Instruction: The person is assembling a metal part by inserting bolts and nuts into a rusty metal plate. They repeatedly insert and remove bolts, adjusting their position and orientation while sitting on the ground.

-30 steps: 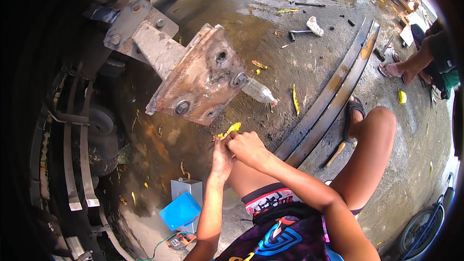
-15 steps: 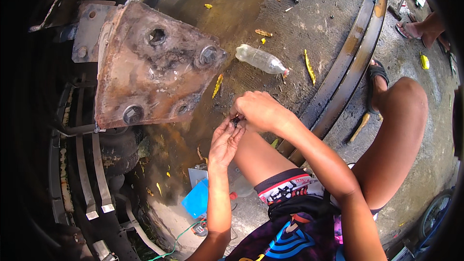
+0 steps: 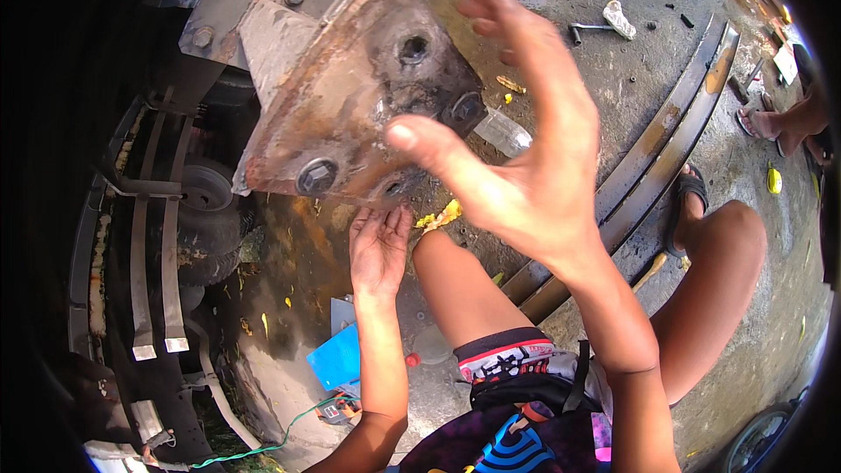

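A rusty, wedge-shaped steel bracket fills the upper middle, with bolt heads in it and two holes showing. In front of its right side is my right hand, open, thumb and fingers wide apart and slightly blurred, with nothing in it. My left hand reaches up, palm in view, to the bracket's lower edge, right below the lower hole. Its fingertips are partly hidden at that edge, so whether they hold something cannot be seen. A hex bolt head sits left of that hole, another bolt head at the right corner.
Behind the bracket lies a clear plastic bottle, partly covered. Two long curved metal strips lie on the wet concrete. A wrench rests farther off. A blue piece is by my left forearm. Another person's foot shows far right.
My hands have parted: the right has swung up and opened before the bracket, the left has risen to its lower edge. The small dark piece between them is out of sight. The view has shifted.
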The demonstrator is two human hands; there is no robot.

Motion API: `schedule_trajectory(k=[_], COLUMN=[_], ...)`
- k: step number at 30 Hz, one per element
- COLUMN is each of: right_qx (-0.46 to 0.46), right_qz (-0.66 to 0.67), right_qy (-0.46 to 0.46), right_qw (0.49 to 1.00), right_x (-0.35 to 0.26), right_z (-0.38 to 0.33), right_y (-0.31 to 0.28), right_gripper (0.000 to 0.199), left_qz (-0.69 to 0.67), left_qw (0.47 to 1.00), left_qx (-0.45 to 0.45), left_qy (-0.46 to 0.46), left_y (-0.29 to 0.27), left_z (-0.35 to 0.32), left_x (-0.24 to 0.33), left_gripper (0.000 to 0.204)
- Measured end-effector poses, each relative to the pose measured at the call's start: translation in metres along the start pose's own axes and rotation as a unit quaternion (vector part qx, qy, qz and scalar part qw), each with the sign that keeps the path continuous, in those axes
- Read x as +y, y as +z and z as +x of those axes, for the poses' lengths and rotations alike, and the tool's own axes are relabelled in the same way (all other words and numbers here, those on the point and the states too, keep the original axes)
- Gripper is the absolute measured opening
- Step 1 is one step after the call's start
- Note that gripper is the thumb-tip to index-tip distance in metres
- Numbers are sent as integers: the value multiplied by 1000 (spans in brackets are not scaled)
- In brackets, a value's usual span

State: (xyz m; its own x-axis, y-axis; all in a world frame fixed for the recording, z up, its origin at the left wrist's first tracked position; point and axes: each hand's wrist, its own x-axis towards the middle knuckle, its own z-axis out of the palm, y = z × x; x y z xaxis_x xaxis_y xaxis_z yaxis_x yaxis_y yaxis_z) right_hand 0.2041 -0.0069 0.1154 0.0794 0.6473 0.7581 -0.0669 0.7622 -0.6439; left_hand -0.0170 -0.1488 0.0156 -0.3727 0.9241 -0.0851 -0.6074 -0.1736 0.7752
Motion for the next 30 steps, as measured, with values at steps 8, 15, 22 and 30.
schedule_trajectory(k=[8, 15, 22, 30], right_qx=[-23, -34, -150, -215], right_qz=[-24, -51, -11, -16], right_qy=[-50, -48, -57, -2], right_qw=[998, 997, 987, 977], right_x=[-13, -11, -5, -14], right_z=[2, 0, 10, 20], right_y=[30, 23, -10, -23], right_gripper=[126, 122, 88, 91], left_qz=[34, 63, 123, 209], left_qw=[996, 990, 962, 941], left_qx=[77, -29, -90, -147], left_qy=[12, 120, 226, 223], left_y=[38, 64, 98, 99], left_z=[0, 3, 26, 36], left_x=[8, 37, 65, 88], left_gripper=[28, 26, 29, 30])
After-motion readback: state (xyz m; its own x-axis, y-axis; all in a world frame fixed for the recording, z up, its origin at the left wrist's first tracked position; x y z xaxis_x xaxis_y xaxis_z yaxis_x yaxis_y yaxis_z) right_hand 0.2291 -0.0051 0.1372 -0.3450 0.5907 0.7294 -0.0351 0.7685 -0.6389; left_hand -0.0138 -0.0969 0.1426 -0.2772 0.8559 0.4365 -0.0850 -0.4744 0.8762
